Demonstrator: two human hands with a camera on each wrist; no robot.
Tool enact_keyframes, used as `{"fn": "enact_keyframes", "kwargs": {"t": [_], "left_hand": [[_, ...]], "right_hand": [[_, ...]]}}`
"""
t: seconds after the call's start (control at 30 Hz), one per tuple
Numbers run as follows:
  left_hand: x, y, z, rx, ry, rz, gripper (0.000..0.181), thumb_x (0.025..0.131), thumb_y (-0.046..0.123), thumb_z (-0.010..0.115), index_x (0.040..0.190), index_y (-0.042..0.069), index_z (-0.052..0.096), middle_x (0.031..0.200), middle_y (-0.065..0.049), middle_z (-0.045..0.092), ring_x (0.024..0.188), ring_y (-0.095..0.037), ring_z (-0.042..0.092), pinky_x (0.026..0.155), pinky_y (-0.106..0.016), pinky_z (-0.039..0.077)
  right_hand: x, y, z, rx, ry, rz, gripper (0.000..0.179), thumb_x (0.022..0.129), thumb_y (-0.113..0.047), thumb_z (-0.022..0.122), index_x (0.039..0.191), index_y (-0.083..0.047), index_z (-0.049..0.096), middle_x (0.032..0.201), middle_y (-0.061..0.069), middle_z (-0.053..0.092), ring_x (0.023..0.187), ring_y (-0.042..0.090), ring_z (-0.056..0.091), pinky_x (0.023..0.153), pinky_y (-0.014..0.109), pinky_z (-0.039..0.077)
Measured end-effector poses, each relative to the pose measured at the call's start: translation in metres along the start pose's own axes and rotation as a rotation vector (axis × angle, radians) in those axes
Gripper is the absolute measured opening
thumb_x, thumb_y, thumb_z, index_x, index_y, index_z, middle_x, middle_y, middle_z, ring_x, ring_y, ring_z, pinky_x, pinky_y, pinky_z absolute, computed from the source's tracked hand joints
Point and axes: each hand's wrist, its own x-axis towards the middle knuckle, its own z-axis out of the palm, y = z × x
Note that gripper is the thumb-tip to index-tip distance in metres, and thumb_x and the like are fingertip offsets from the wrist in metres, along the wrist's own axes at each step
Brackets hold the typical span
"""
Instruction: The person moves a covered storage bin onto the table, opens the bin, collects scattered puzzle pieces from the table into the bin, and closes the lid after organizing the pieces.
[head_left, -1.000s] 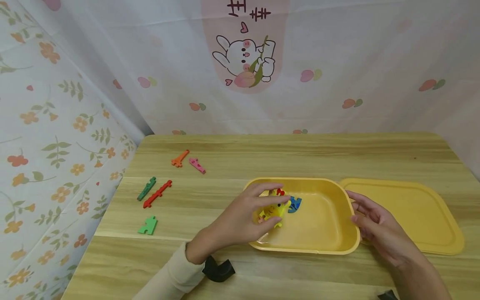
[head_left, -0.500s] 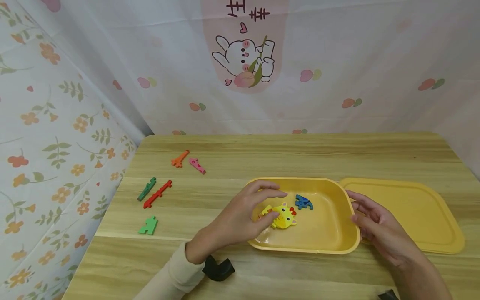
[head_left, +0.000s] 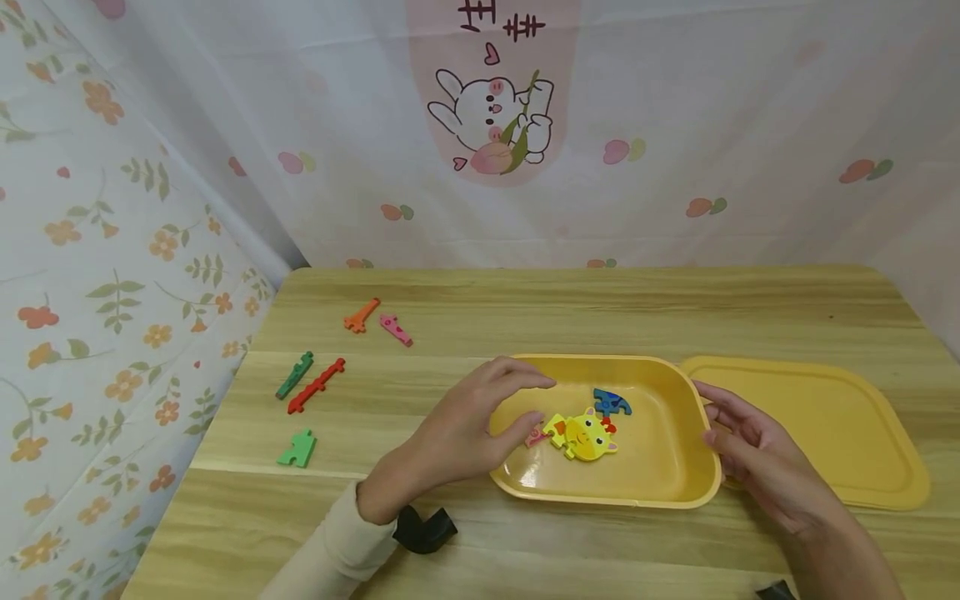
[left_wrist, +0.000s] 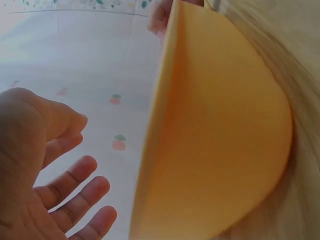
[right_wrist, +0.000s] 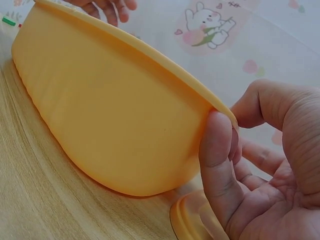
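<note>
A yellow plastic box stands on the table with several puzzle pieces inside. A yellow animal-face puzzle piece with red on its head lies on the box floor, a blue puzzle piece just behind it. Left of the face, a pink puzzle piece shows partly past the thumb. My left hand hangs over the box's left end, thumb and fingers spread apart with nothing between them. At the opposite end my right hand pinches the rim between thumb and finger, plain in the right wrist view.
Flat at the right lies the yellow lid, partly behind my right hand. Loose puzzle pieces lie on the table's left: orange, pink, dark green, red and light green. A printed curtain hangs behind.
The yellow animal-face piece has left my left fingers and now lies flat in the box. The blue piece has shifted right. My left hand has drawn back leftward; my right hand stays at the rim.
</note>
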Motion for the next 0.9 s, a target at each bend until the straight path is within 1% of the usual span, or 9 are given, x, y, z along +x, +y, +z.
{"fn": "enact_keyframes", "kwargs": {"t": [0.2, 0.37, 0.53, 0.63, 0.8, 0.9], "left_hand": [[-0.009, -0.009, -0.007, 0.017, -0.019, -0.078, 0.035, 0.097, 0.025, 0.067, 0.131, 0.025, 0.063, 0.129, 0.010, 0.061, 0.122, -0.006, 0.057, 0.104, -0.031, 0.053], [-0.023, -0.020, -0.019, 0.043, 0.011, -0.124, 0.035, 0.098, 0.024, 0.066, 0.133, 0.027, 0.060, 0.132, 0.012, 0.059, 0.126, -0.007, 0.057, 0.107, -0.033, 0.053], [-0.043, -0.032, -0.033, 0.084, 0.043, -0.187, 0.037, 0.098, 0.025, 0.067, 0.134, 0.031, 0.060, 0.133, 0.015, 0.058, 0.129, -0.007, 0.055, 0.107, -0.037, 0.053], [-0.058, -0.039, -0.038, 0.121, 0.060, -0.219, 0.038, 0.096, 0.024, 0.069, 0.132, 0.032, 0.060, 0.131, 0.014, 0.058, 0.128, -0.008, 0.056, 0.106, -0.038, 0.054], [-0.080, -0.049, -0.043, 0.197, 0.073, -0.248, 0.037, 0.094, 0.022, 0.072, 0.130, 0.027, 0.063, 0.128, 0.011, 0.061, 0.125, -0.011, 0.059, 0.102, -0.040, 0.055], [-0.093, -0.055, -0.045, 0.248, 0.086, -0.259, 0.041, 0.094, 0.021, 0.072, 0.133, 0.023, 0.062, 0.129, 0.009, 0.062, 0.124, -0.012, 0.060, 0.099, -0.040, 0.056]], "right_hand": [[-0.003, 0.002, -0.001, 0.049, -0.041, -0.019, 0.056, 0.103, 0.012, 0.028, 0.156, -0.008, 0.028, 0.120, 0.003, 0.065, 0.099, 0.016, 0.074, 0.076, 0.036, 0.064], [0.001, 0.000, -0.003, 0.045, -0.053, -0.030, 0.056, 0.103, 0.012, 0.028, 0.156, -0.007, 0.027, 0.120, 0.003, 0.065, 0.099, 0.016, 0.074, 0.076, 0.036, 0.064], [0.002, 0.000, -0.004, 0.039, -0.054, -0.023, 0.056, 0.103, 0.012, 0.028, 0.156, -0.007, 0.027, 0.121, 0.003, 0.065, 0.101, 0.017, 0.074, 0.077, 0.036, 0.064], [0.002, 0.001, -0.004, 0.039, -0.050, -0.022, 0.057, 0.103, 0.012, 0.029, 0.156, -0.007, 0.027, 0.122, 0.003, 0.065, 0.101, 0.017, 0.074, 0.076, 0.036, 0.064], [0.002, 0.000, -0.004, 0.035, -0.042, -0.025, 0.057, 0.103, 0.013, 0.029, 0.156, -0.007, 0.027, 0.121, 0.004, 0.065, 0.100, 0.017, 0.074, 0.075, 0.036, 0.064], [0.002, 0.001, -0.003, 0.022, -0.030, -0.018, 0.057, 0.103, 0.012, 0.030, 0.156, -0.007, 0.028, 0.120, 0.003, 0.065, 0.100, 0.016, 0.073, 0.076, 0.035, 0.064]]}}
